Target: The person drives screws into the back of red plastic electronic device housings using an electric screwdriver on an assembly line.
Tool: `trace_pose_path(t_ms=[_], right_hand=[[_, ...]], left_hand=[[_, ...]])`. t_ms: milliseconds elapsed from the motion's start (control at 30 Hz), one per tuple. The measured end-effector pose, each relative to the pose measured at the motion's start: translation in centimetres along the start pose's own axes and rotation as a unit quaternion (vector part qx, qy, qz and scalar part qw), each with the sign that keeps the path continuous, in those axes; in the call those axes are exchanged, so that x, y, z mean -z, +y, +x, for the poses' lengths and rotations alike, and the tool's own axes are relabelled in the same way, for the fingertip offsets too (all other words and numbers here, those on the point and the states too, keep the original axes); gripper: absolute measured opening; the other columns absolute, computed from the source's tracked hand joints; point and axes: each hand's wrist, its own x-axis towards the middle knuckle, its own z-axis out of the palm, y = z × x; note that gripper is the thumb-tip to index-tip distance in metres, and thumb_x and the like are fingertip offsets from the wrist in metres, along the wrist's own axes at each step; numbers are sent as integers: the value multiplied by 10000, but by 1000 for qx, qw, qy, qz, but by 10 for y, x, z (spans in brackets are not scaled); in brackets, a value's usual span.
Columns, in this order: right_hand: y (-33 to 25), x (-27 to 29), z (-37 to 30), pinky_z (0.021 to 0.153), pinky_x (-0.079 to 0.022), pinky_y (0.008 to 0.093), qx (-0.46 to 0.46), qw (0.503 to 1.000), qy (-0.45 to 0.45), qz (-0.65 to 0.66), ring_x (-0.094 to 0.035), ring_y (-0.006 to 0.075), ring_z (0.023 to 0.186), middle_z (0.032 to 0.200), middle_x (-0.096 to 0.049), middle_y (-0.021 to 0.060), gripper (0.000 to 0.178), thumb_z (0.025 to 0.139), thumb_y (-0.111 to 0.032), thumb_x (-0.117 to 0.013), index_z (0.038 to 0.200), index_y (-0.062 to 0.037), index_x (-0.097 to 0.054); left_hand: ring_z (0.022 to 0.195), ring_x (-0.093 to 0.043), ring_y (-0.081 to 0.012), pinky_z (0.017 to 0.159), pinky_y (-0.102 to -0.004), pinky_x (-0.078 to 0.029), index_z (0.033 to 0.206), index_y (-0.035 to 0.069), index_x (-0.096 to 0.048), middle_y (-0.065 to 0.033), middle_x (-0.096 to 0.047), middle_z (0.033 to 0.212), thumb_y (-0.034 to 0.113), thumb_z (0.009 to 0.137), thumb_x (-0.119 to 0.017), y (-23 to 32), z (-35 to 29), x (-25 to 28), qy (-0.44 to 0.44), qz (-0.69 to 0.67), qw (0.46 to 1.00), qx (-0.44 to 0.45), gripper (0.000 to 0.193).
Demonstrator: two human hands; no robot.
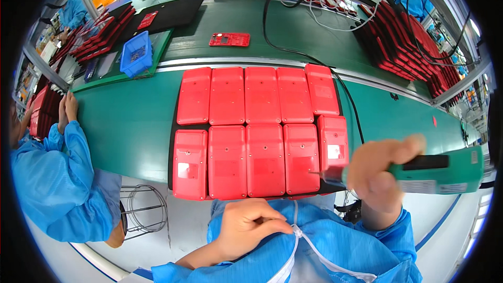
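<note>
My right hand (378, 170) is wrapped round a green electric screwdriver (463, 172) with a black patch on its side. The tool lies nearly level, its bit pointing left over the lower right of the red plastic housings (264, 160); I cannot tell whether the tip touches one. Several of these housings lie back side up in two rows on a black mat (171, 170), with small screw holes along their edges. My left hand (251, 226) is in front of my blue coat, near the mat's front edge. Its thumb and fingertips are pinched together, and anything between them is hidden.
A blue bin (137, 55) of small parts stands at the left on a green board. Beyond the metal rail lies a single red housing (229, 39). Stacked red trays (406, 42) rise at the right. A black cable (270, 26) hangs across. A co-worker (57, 173) sits at the left.
</note>
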Motion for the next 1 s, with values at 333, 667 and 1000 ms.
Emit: trace_pose_path(t_ms=[333,667,1000], right_hand=[[-17,-36,2,304,-417,254,32,995,-21,88,-423,116,305,457,-440,8,215,839,-95,-524,933,-86,-331],[-12,-36,4,341,-436,253,15,994,-45,94,-443,109,330,464,-447,8,215,843,-109,-524,921,-95,-324],[-11,-37,4,354,-445,261,-17,993,-57,101,-459,117,345,482,-467,16,229,833,-111,-541,911,-98,-326]], left_hand=[[519,-535,-166,462,-262,-428,633,64,-626,-34,-572,600,198,576,-733,-3,11,-9,57,290,945,-138,181],[535,-550,-185,481,-267,-441,686,52,-631,-43,-578,602,151,556,-750,-2,11,-6,46,317,936,-149,203],[543,-553,-190,492,-277,-453,695,55,-625,-43,-573,604,143,559,-737,-3,9,-3,29,359,917,-171,197]])
